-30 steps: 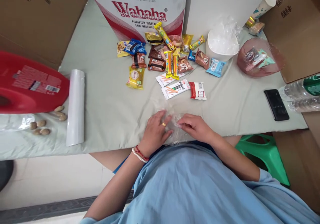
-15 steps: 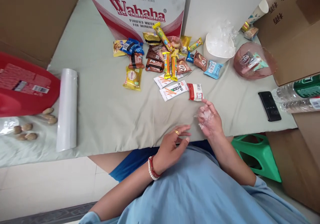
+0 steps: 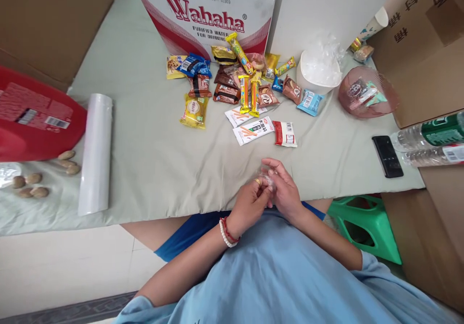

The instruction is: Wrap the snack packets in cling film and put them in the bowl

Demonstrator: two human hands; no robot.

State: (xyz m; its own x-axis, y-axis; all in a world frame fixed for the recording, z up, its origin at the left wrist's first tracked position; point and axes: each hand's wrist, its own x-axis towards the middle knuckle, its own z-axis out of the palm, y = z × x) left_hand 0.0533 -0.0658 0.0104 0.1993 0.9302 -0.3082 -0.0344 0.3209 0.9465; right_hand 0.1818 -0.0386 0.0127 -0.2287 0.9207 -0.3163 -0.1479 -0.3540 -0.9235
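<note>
A crumpled piece of clear plastic film (image 3: 267,178) sits between my two hands, close to the table's front edge. My left hand (image 3: 252,199), with a ring and bead bracelets, pinches it from the left side. On the other side my right hand (image 3: 285,191) holds the same film with bent fingers, its index finger stretched over the top. The fingertips partly hide the film. Just beyond my hands lie a red and white snack packet (image 3: 285,133) and a white snack stick packet (image 3: 253,131), neither touched.
Several wrapped snacks (image 3: 228,93) lie before the Wahaha carton (image 3: 213,12). At the right stand a white bowl of clear plastic (image 3: 303,80), a pink bowl (image 3: 342,94), a phone (image 3: 387,156) and bottles. A plastic roll (image 3: 94,155) and a red bag (image 3: 36,116) are left.
My right hand has moved left with the crumpled film, and my left hand has closed on it. The hands were apart before. The view has shifted slightly.
</note>
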